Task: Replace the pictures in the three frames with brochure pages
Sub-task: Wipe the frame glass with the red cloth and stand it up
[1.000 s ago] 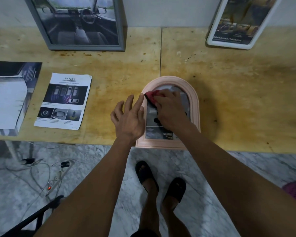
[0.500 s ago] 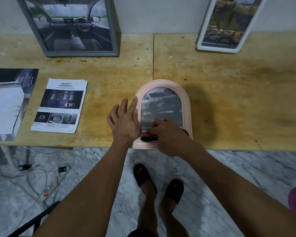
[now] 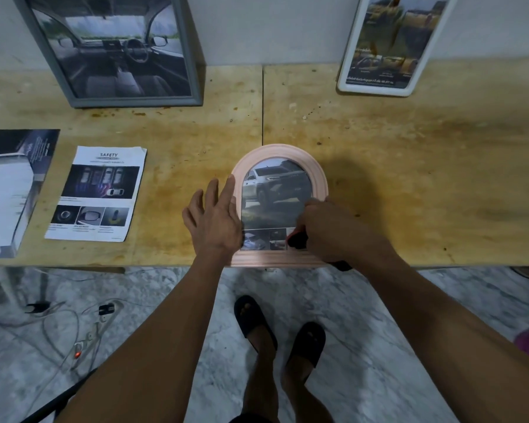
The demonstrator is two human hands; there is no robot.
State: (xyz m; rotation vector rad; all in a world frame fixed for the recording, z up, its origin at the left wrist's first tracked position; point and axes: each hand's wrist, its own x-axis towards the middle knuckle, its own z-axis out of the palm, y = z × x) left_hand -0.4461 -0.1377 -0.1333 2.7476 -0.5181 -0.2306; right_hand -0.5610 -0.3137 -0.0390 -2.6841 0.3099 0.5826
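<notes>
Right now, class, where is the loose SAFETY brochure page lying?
In the head view, the SAFETY brochure page lies flat on the wooden table, left of the pink arched frame, with the brochure stack on its other side.

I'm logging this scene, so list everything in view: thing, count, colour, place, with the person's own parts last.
arched frame: 1, pink, flat at table's near edge, holding a car picture
grey frame: 1, grey, leaning on the wall, back left, car-interior picture
white frame: 1, white, leaning on the wall, back right
safety page: 1, white and black, flat on the table, left
brochure: 1, dark and white, far left edge
cloth: 1, dark here, under the right hand
table: 1, yellow-brown wood
cables: several, white, on the marble floor, left
sandals: 2, black, on the feet
left hand: 1, resting on the arched frame's left side
right hand: 1, gripping the cloth on the glass
</notes>
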